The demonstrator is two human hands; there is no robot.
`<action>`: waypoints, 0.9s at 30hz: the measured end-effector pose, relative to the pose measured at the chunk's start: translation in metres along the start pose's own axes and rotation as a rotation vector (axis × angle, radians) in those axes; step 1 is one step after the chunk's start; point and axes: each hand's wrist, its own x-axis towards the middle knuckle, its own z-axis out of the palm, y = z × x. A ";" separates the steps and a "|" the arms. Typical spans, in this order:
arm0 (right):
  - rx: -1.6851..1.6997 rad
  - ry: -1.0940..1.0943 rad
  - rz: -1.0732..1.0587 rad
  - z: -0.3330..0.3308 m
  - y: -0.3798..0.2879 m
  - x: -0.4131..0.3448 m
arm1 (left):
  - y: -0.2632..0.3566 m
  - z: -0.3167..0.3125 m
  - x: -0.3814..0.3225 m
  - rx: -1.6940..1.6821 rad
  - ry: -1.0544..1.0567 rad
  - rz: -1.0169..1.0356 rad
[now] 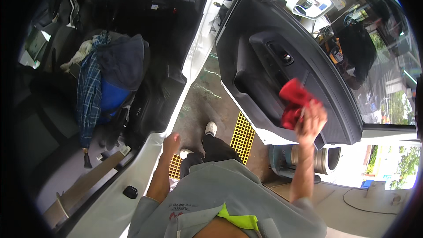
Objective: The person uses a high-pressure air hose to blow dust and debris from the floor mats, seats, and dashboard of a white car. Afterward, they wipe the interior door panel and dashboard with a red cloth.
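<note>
My right hand (310, 122) grips a red cloth (294, 92), which is blurred and partly hidden by the fingers. It is held at the dark inner panel (244, 33) of an open white car door, over the armrest and door pocket. Whether the cloth touches the panel cannot be told. On the left, my left hand (171, 143) is beside the white door sill (188, 84), with its fingers mostly hidden. I see nothing held in it. The door's window switch (286, 58) lies farther up the panel from the cloth.
In the car, a dark garment (122, 59), a blue item (112, 96) and a folded plaid umbrella (89, 96) lie on the seat. Yellow floor grating (243, 137) runs beside my feet. A metal cylinder (317, 161) stands below the door. A wing mirror (312, 1) shows through the window.
</note>
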 end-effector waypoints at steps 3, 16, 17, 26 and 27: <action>-0.168 0.120 -0.071 0.040 0.049 0.067 | 0.055 -0.053 0.044 -0.177 0.118 0.108; -0.075 -0.077 0.042 0.293 -0.008 0.272 | 0.235 -0.213 0.219 0.417 0.721 0.597; -0.004 0.037 -0.092 0.281 0.001 0.279 | 0.231 -0.220 0.231 0.468 0.673 0.450; -0.328 0.477 -0.045 0.163 0.098 0.455 | 0.240 -0.232 0.288 0.783 0.647 0.171; -0.317 0.088 -0.017 0.185 0.090 0.461 | 0.242 -0.239 0.294 0.741 0.688 0.141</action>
